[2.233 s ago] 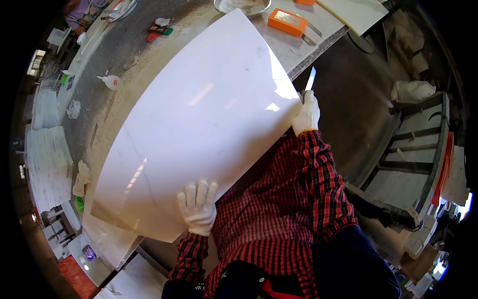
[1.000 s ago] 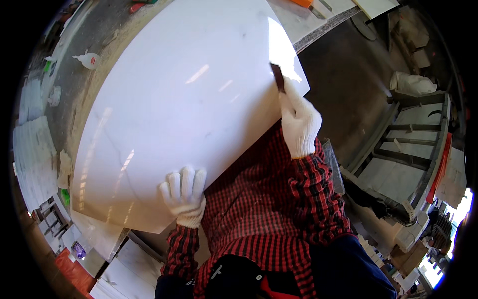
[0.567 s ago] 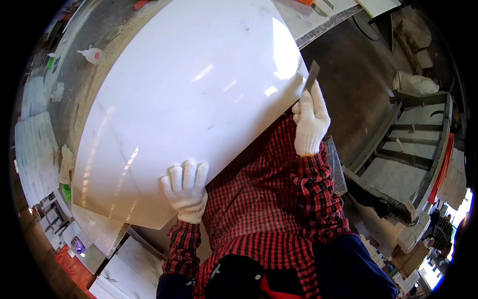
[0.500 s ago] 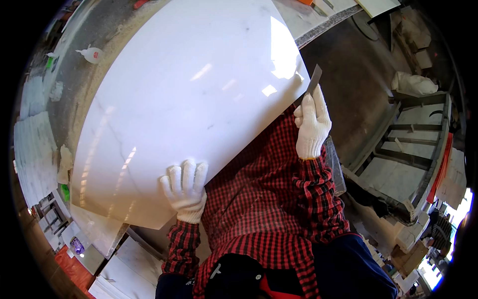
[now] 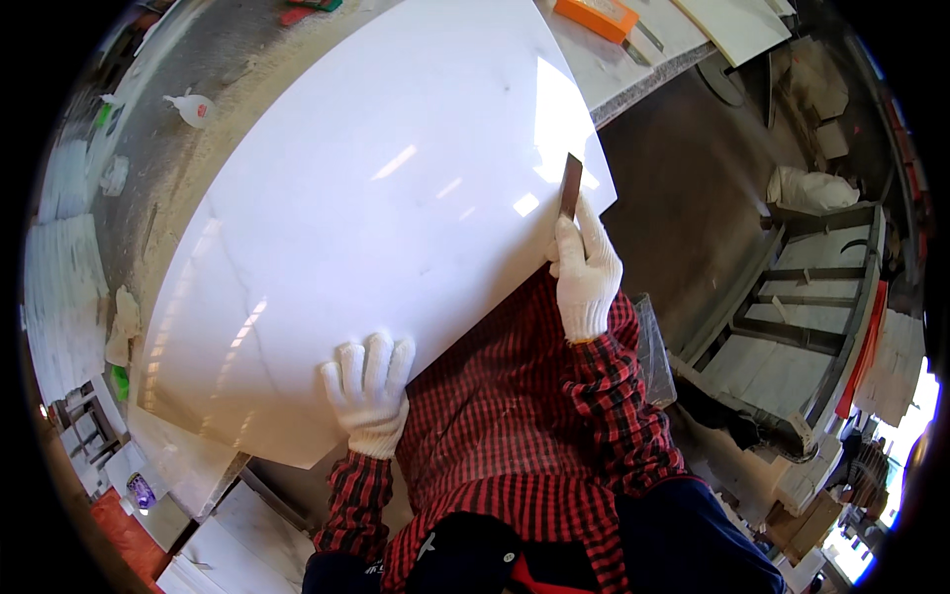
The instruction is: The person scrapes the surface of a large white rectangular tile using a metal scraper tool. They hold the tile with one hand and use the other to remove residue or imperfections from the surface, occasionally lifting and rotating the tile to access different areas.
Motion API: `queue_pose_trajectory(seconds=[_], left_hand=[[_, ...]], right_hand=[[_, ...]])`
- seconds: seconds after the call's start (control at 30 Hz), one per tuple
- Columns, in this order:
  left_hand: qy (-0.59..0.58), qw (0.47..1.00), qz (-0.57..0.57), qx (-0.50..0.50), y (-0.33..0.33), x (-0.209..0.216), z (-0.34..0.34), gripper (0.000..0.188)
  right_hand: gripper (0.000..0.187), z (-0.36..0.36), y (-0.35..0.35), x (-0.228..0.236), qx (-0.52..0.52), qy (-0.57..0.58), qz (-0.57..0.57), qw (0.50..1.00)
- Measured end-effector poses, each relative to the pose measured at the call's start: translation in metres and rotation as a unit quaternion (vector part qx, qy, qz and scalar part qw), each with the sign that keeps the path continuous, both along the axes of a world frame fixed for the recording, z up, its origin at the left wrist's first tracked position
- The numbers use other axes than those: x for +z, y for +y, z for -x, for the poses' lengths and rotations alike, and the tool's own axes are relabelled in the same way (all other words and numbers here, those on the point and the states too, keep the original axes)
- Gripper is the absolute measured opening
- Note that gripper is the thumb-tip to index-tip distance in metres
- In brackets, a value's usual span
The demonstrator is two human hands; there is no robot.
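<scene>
A large glossy white marble slab (image 5: 376, 213) with faint grey veins and a curved far edge lies in front of me. My left hand (image 5: 369, 388), in a white knitted glove, rests flat on its near edge with the fingers spread. My right hand (image 5: 587, 272), gloved the same way, is closed around a thin, flat grey-brown strip (image 5: 571, 186) that looks like a scraper blade. The strip points away from me, over the slab near its right corner. Whether it touches the surface, I cannot tell.
Beyond the slab's right end, an orange box (image 5: 597, 18) sits on a stone-topped bench beside thin metal strips. A white squeeze bottle (image 5: 193, 110) stands on the dusty surface at left. At right is a metal frame (image 5: 802, 327) holding pale slabs, with a white sack (image 5: 813, 188) behind it.
My right hand has moved left and a little toward me, bringing the strip from beyond the slab's right corner to over the slab. My left hand stays on the near edge.
</scene>
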State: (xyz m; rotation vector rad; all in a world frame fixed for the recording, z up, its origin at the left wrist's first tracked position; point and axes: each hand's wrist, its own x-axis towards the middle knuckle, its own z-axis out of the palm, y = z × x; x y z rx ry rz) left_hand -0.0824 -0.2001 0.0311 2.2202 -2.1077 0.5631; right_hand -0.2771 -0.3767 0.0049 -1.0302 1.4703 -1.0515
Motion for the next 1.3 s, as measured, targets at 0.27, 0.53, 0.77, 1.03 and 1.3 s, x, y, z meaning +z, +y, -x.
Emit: queue_pose_trajectory(seconds=[0.27,0.53,0.77,1.03,1.3], left_hand=[[0.029,1.000,0.000,0.008,0.002,0.001,0.001,0.021],[0.040,0.999,0.007,-0.009,0.000,0.004,-0.001,0.018],[0.049,0.999,0.011,-0.013,0.004,-0.001,-0.003,0.022],[0.048,0.999,-0.012,-0.012,0.004,0.001,-0.002,0.025],[0.036,0.999,-0.009,-0.001,0.001,0.000,0.000,0.019]], right_hand=[[0.040,0.002,0.005,-0.018,0.066,0.186,0.159,0.967],[0.040,-0.006,-0.036,0.009,0.026,0.190,0.157,0.969],[0.039,-0.001,-0.048,0.009,0.046,0.229,0.152,0.961],[0.037,-0.002,-0.051,0.010,0.059,0.244,0.189,0.949],[0.044,-0.005,-0.007,0.006,0.172,0.235,0.227,0.929]])
